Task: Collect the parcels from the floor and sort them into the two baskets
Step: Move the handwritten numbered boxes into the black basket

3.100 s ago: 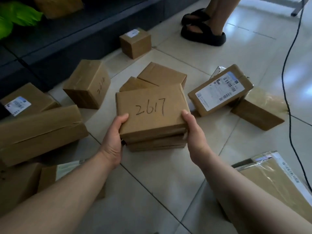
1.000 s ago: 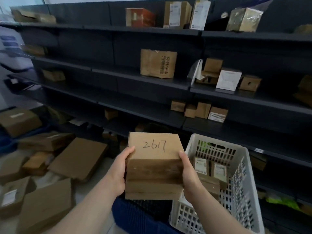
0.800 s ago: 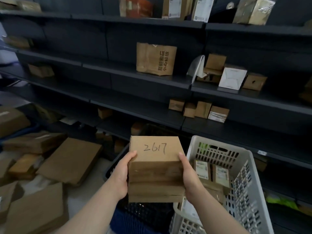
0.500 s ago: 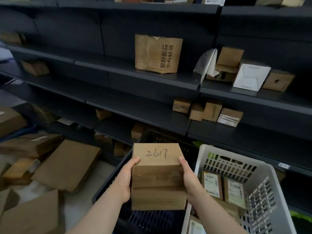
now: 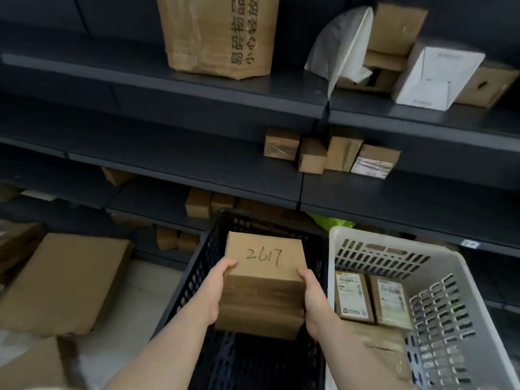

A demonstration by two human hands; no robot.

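Parcels [image 5: 264, 280], stacked, have come down over the black basket [image 5: 194, 280]. Left hand [image 5: 218, 288] and right hand [image 5: 313, 299] grip their sides.

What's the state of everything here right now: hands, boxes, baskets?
Dark basket, contents too dark to tell.
White basket, holds labelled parcels.
Stack of boxes, held over the dark basket, top marked 2617.
Left hand, gripping the stack's left side.
Right hand, gripping its right side.
Flat box, lying on the floor.
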